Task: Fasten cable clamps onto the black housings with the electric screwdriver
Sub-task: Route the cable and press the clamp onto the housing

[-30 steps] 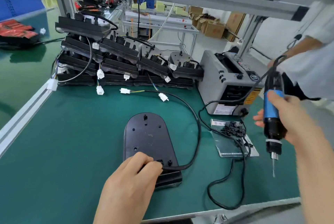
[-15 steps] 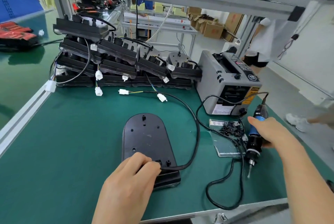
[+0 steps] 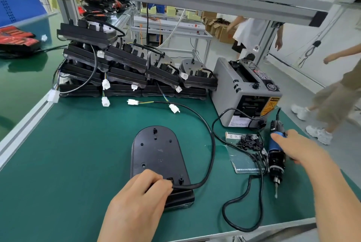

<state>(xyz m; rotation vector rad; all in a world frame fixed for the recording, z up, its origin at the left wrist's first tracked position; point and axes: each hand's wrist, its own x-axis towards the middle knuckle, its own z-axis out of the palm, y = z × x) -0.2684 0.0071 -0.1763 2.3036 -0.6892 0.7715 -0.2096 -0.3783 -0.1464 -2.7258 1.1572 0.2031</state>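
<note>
Lowered from shoulder height a second ago, the blue-and-black electric screwdriver (image 3: 275, 155) now lies close to the green bench mat (image 3: 78, 163), at the right side of the bench, its bit pointing toward the near edge. From the head camera, the only view, the right hand (image 3: 298, 149) is curled over the blue grip from the right; whether it is setting the tool down or merely lowering it I cannot tell, and the bit tip appears to sit at or just above the mat.

The left hand (image 3: 140, 196) has not shifted: it is closed down on the near end of the flat black oval housing (image 3: 158, 155), fingertips pinching where the black round cable (image 3: 207, 144) enters, beside two small screw bosses. The housing lies with its long axis running away from the person, near end under the left hand.

Just left of the screwdriver, a clear plastic bag (image 3: 244, 161) carries a heap of small black cable clamps (image 3: 251, 142). A grey tape dispenser (image 3: 246, 93) stands behind them, and finished black housings are stacked (image 3: 125, 69) along the back.

The relation that matters: the clamps lie just beside the right hand, well apart from the cable entry, which is to their left and nearer the person. The right hand is clearly the nearer one to fetch a clamp, probably the next step
</note>
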